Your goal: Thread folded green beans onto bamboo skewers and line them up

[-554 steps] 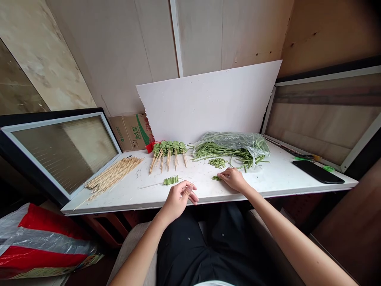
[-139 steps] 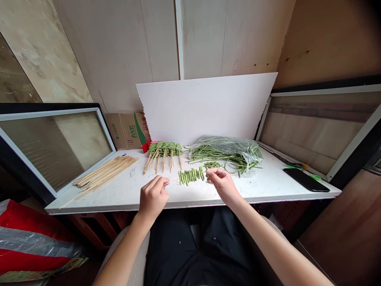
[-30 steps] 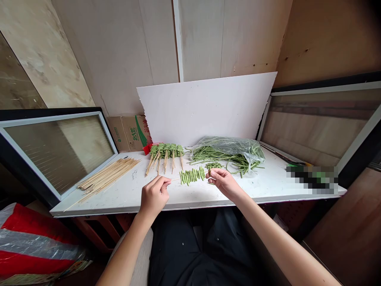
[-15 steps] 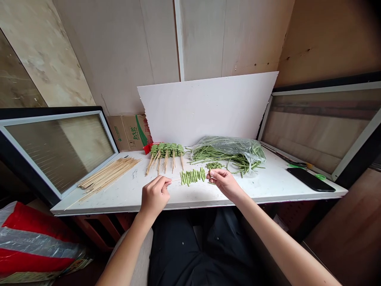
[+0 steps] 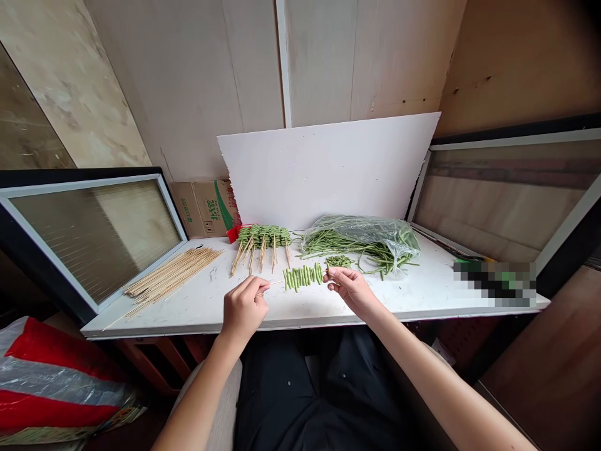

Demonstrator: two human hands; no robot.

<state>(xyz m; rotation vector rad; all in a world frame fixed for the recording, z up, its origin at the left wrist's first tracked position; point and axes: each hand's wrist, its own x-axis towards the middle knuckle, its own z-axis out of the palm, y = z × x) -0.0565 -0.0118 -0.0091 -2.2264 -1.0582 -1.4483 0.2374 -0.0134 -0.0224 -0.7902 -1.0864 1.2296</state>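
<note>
My left hand (image 5: 245, 304) is closed around the bare end of a thin bamboo skewer (image 5: 277, 282), held level above the table. Short green bean pieces (image 5: 303, 277) are threaded side by side along it, lying crosswise. My right hand (image 5: 351, 289) is at the skewer's other end, thumb and forefinger pinching a bean piece (image 5: 327, 273) at the tip; the fingers partly hide it. Just behind that hand lies a small pile of cut bean pieces (image 5: 339, 260).
Finished bean skewers (image 5: 263, 235) are stacked at the back. Loose bamboo skewers (image 5: 171, 275) lie at left. Long green beans (image 5: 347, 241) spill from a clear plastic bag (image 5: 370, 227). A cardboard box (image 5: 201, 207) and white board (image 5: 328, 172) stand behind; a pixelated dark patch covers the right side.
My right hand has shifted slightly left, close against the end of the threaded beans, and its fingers have changed position a little. My left hand stays in place on the skewer.
</note>
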